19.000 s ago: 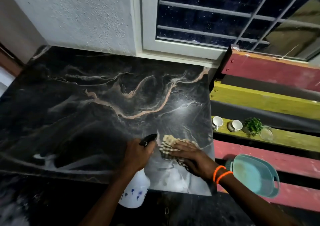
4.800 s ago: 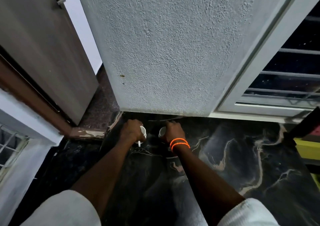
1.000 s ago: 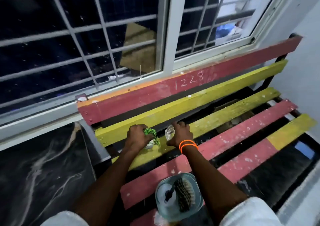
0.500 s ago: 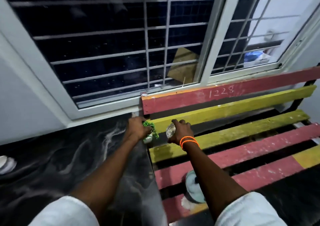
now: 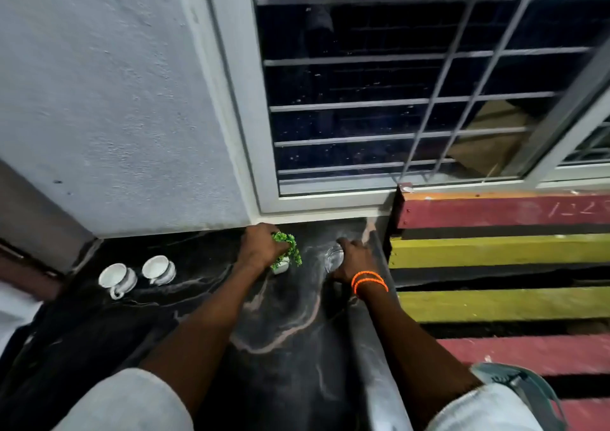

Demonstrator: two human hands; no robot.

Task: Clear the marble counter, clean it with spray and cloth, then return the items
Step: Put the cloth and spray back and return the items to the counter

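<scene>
Reaching out over the dark marble worktop (image 5: 280, 338), both bare arms are stretching toward its far edge under the barred window (image 5: 396, 100). The left hand (image 5: 260, 249) is gripping a small green plant in a white pot (image 5: 285, 259), its fingers wrapped closed around the foliage and pot from the left; the pot's base is sitting at the marble surface, though whether it is fully resting there cannot be told. The right hand (image 5: 351, 260), wearing orange bands (image 5: 368, 280) at the wrist, is clasping a clear glass (image 5: 333, 255), its fingers curled shut over the rim and far side, the glass standing near the worktop's right edge. The plant and the glass are sitting side by side but apart, both close to the window frame. Two white cups (image 5: 137, 273) are resting further left on the marble, just beside each other near the textured wall (image 5: 115, 100), the nearer one showing its handle toward the camera. To the right, a bench of red and yellow slats (image 5: 501, 252) is standing against the worktop's side. A pale teal tray (image 5: 525, 387) is peeking in at the lower right, partly hidden behind the white sleeve (image 5: 488, 407).
</scene>
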